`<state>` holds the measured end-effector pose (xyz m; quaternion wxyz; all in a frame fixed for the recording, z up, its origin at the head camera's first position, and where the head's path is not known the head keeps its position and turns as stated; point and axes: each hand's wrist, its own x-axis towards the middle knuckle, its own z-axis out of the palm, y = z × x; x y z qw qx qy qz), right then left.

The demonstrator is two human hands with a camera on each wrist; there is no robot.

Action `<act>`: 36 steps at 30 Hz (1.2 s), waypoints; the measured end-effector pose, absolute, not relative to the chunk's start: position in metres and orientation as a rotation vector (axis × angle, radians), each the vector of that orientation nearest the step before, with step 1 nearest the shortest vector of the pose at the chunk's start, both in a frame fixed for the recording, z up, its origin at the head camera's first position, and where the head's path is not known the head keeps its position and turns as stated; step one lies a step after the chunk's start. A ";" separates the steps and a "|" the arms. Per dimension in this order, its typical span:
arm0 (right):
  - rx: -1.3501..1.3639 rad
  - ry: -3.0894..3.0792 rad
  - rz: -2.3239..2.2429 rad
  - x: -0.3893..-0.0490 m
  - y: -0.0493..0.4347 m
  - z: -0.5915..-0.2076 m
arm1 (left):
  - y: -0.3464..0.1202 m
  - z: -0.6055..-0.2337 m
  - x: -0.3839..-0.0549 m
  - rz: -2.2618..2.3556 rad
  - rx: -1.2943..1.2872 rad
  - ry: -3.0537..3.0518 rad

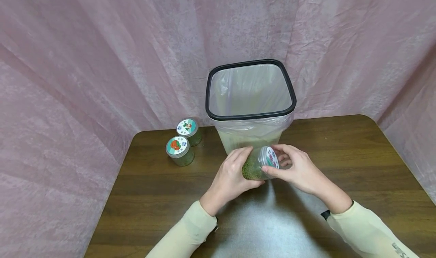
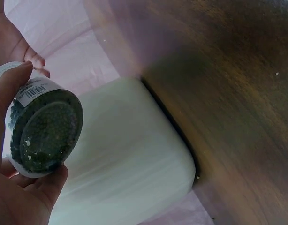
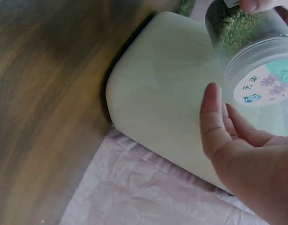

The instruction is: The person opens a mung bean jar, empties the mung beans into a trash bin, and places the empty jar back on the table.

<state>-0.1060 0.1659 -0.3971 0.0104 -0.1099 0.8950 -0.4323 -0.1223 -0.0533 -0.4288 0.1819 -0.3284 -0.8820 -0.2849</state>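
Note:
A clear plastic jar (image 1: 252, 168) of green granules lies tilted in my left hand (image 1: 229, 177), which grips its base end, thumb below and fingers above. Its lid (image 1: 272, 158) faces right and bears a round label with pink flowers. My right hand (image 1: 301, 171) is around the lid with loosely bent fingers; the thumb is at the near rim. In the right wrist view, a small gap shows between the fingers (image 3: 213, 105) and the lid. The left wrist view shows the jar's round bottom (image 2: 50, 131) and a barcode sticker on its side.
A pale bin (image 1: 250, 133) with a black rim and clear liner stands behind my hands. Left of it, two similar lidded jars stand upright, one with an orange picture (image 1: 180, 152), the other behind it (image 1: 189, 131). Pink curtain (image 1: 136, 61) hangs behind the wooden table (image 1: 146, 197).

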 end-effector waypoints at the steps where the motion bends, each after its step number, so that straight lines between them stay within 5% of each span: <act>1: -0.303 2.791 -1.337 -0.107 0.165 -0.396 | -0.053 -0.428 -0.123 -0.810 -0.932 -2.485; 14: -0.539 2.711 -1.415 -0.106 0.171 -0.394 | -0.052 -0.427 -0.123 -0.783 -0.953 -2.483; 23: -0.222 2.771 -1.225 -0.108 0.167 -0.388 | -0.052 -0.426 -0.123 -0.783 -0.952 -2.496; 36: -0.417 2.750 -1.275 -0.108 0.172 -0.389 | -0.050 -0.429 -0.124 -0.764 -0.958 -2.489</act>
